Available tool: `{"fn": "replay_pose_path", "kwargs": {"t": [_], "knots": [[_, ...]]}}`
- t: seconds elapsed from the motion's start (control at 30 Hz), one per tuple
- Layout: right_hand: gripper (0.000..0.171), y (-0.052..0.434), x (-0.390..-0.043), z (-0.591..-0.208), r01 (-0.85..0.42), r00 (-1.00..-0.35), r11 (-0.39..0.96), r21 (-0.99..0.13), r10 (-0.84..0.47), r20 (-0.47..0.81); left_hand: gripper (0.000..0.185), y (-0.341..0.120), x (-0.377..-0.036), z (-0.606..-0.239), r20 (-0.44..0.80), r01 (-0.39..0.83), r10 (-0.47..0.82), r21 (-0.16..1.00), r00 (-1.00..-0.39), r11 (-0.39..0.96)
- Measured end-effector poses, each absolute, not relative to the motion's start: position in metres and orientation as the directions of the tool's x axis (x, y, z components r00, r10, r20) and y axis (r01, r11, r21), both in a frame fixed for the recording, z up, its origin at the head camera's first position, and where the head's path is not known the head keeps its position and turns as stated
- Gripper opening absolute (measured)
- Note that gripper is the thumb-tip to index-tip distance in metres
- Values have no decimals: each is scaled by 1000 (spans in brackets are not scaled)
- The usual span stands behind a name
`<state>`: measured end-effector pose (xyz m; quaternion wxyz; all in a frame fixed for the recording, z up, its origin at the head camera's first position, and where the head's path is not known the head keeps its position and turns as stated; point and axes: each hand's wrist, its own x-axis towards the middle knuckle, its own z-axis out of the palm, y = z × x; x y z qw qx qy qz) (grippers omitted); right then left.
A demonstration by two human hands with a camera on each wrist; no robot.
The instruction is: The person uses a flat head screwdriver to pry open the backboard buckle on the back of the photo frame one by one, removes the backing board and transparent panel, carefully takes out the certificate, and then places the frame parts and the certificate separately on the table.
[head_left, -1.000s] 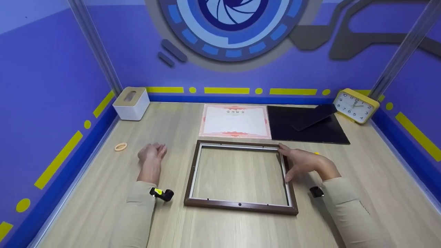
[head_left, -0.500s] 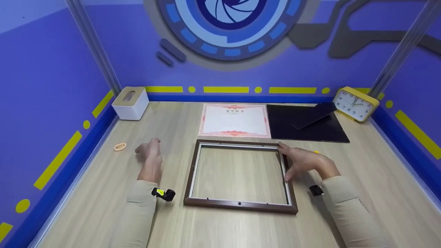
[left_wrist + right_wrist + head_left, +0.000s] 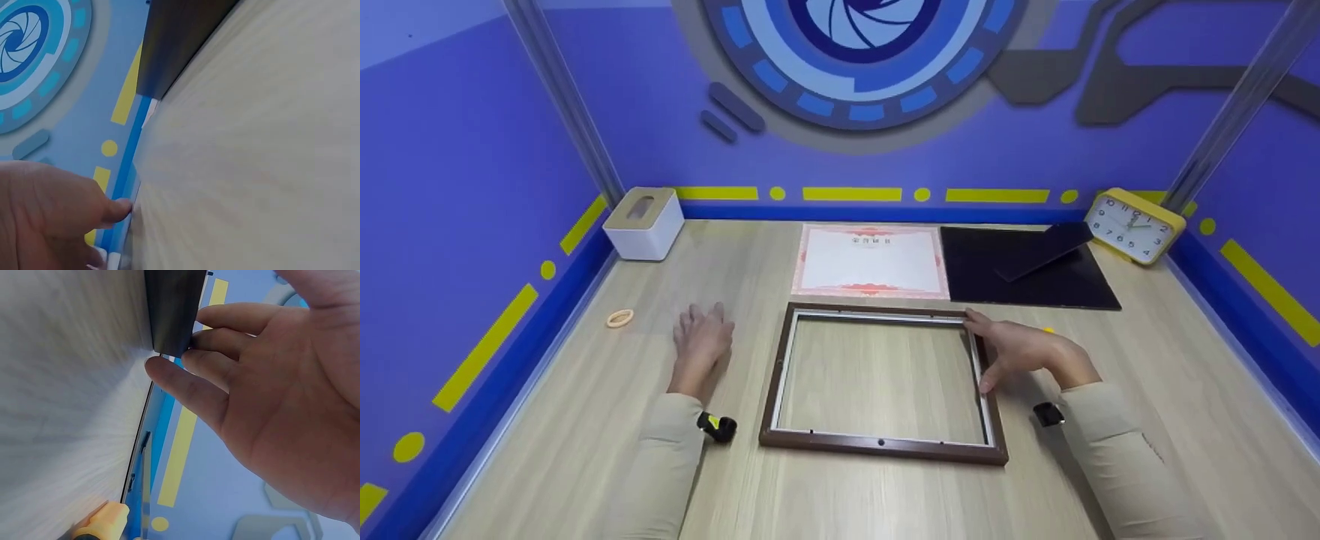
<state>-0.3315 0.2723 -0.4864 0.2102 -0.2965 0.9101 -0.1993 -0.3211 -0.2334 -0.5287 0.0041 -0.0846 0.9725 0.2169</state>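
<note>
A brown picture frame [image 3: 885, 453] with a silvery inner lip lies flat on the table; bare wood shows through its opening. My right hand [image 3: 1024, 349] rests at its right side, with fingertips on the far right corner and the thumb lower along that side. In the right wrist view, the fingers are nearly straight against the dark end of the frame [image 3: 171, 312]. To the left of the frame, apart from it, my left hand [image 3: 703, 341] is palm down with fingers spread, holding nothing. The left wrist view shows only part of that hand [image 3: 50, 208].
Behind the frame lie a certificate sheet [image 3: 872, 262] and a black backing board [image 3: 1027, 289] with a stand flap [image 3: 1046, 251]. A tissue box [image 3: 645, 225], a yellow clock [image 3: 1136, 225] and a pale ring [image 3: 620, 319] stand around. A yellow object [image 3: 107, 520] is partly hidden by my right hand.
My left hand has turned from loosely curled, on its side, to palm down with fingers spread, shifting slightly right. The right hand and the picture frame have stayed put.
</note>
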Motion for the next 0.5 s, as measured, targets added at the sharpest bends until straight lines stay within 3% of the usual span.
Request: {"fn": "replay_pose_path", "kwargs": {"t": [0.5], "knots": [[113,273,-332,-487,-491,-728,732,-472,-642,-239,57,-216,-317,-528,-6,-108,-112,337,-994,935]]}}
